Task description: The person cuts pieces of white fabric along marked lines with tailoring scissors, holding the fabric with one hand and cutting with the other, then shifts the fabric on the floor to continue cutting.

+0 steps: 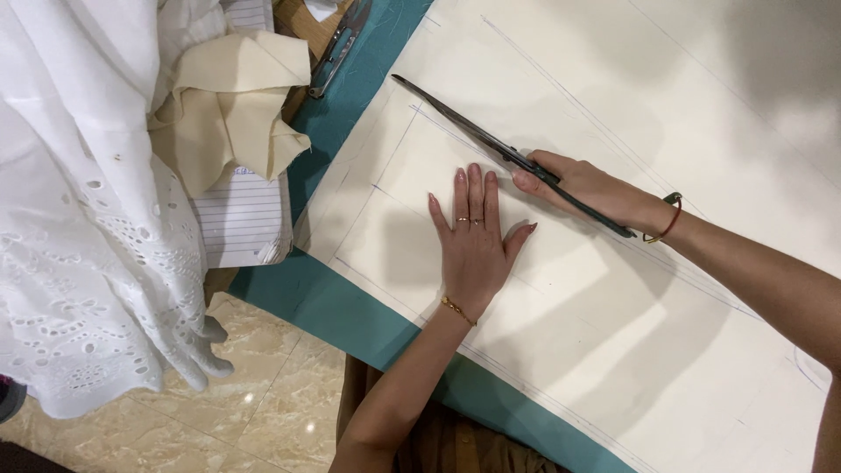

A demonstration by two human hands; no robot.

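My right hand [589,188] clenches long dark metal scissors [491,144]; my flat, released left hand [473,241] pins the thin, soft cream cloth [613,333], likely slippery, beside them.

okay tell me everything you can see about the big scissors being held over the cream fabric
The scissors are long, dark and metal-looking, with slim blades that taper to a point aimed at the upper left. They lie low along a blue line drawn on the cream fabric, blades nearly closed. The right hand grips the dark handles, which are mostly hidden by the fingers. The left hand lies flat on the fabric just beside the blades, not touching them.
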